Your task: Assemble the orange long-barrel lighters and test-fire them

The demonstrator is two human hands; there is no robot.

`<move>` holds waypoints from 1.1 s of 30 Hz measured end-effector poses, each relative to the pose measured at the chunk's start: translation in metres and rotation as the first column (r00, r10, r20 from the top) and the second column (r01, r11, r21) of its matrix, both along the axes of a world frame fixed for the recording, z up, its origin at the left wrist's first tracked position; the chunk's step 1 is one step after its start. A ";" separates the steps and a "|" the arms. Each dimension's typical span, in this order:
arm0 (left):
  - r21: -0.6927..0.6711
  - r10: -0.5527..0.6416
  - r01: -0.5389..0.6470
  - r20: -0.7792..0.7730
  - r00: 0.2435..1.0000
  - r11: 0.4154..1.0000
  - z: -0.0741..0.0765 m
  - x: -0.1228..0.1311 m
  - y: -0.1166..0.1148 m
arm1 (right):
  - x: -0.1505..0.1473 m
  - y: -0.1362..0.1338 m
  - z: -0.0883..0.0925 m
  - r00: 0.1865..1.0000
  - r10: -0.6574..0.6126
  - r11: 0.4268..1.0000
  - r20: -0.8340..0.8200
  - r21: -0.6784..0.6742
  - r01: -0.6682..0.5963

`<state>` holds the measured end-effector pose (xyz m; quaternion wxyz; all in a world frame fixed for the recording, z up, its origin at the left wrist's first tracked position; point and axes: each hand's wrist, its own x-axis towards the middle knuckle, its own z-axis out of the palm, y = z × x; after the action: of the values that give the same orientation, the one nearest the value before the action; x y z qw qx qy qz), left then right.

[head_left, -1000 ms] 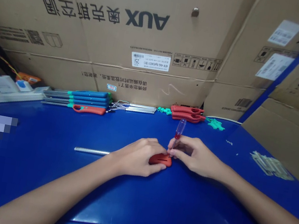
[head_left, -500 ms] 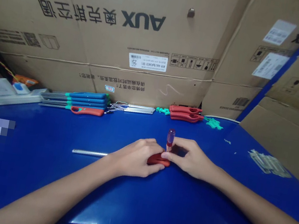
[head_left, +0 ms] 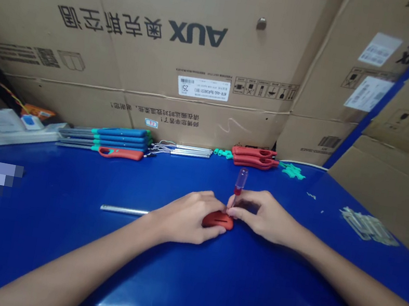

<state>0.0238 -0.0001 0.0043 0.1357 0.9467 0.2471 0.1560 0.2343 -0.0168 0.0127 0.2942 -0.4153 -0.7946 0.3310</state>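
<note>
On the blue table, my left hand (head_left: 189, 216) is closed around the red handle of a long lighter (head_left: 219, 220), pressing it down. The lighter's silver metal tube (head_left: 125, 210) sticks out to the left from under my wrist. My right hand (head_left: 264, 219) pinches the shaft of a small screwdriver (head_left: 241, 183) with a clear purplish handle. The screwdriver stands nearly upright, leaning slightly right, at the handle's far right edge. Fingers hide its tip, so I cannot tell what it touches.
Several blue-handled lighters (head_left: 122, 136) and one orange-red one lie at the back left, beside thin metal tubes (head_left: 192, 151) with wires. Red handle shells (head_left: 253, 158) and green plastic parts (head_left: 292, 170) sit farther right. Clear strips (head_left: 369, 226) lie at the right. Cardboard (head_left: 139, 52) walls the back.
The screwdriver has shifted slightly up and right with my right hand and now leans a little. More of the red handle's slotted face shows. My left hand keeps its hold.
</note>
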 end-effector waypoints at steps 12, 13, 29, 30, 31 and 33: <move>-0.085 0.051 -0.036 0.183 0.982 0.996 -0.005 -0.001 -0.003 | -0.009 -0.002 -0.011 0.994 -0.103 0.974 0.032 0.208 0.095; -0.050 0.040 -0.030 0.224 0.974 0.998 -0.006 -0.001 -0.002 | -0.010 -0.002 -0.011 0.994 -0.102 0.973 0.030 0.210 0.093; 0.437 -0.254 -0.021 0.561 0.788 0.899 0.005 0.013 0.004 | -0.015 -0.004 -0.013 0.998 -0.005 0.961 0.059 0.278 -0.011; 0.425 -0.243 -0.025 0.563 0.790 0.905 0.005 0.012 0.003 | -0.015 -0.005 -0.013 0.999 0.000 0.963 0.048 0.269 -0.013; 0.412 -0.232 -0.026 0.563 0.793 0.911 0.004 0.011 0.002 | -0.016 -0.006 -0.013 0.999 0.005 0.966 0.038 0.257 -0.014; 0.387 -0.210 -0.028 0.558 0.803 0.922 0.004 0.010 0.001 | -0.017 -0.008 -0.013 1.000 0.021 0.974 0.021 0.225 -0.025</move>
<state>0.0336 0.0010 0.0083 0.0287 0.8699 0.1116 0.4796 0.2178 -0.0252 0.0002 0.3280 -0.3731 -0.8345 0.2384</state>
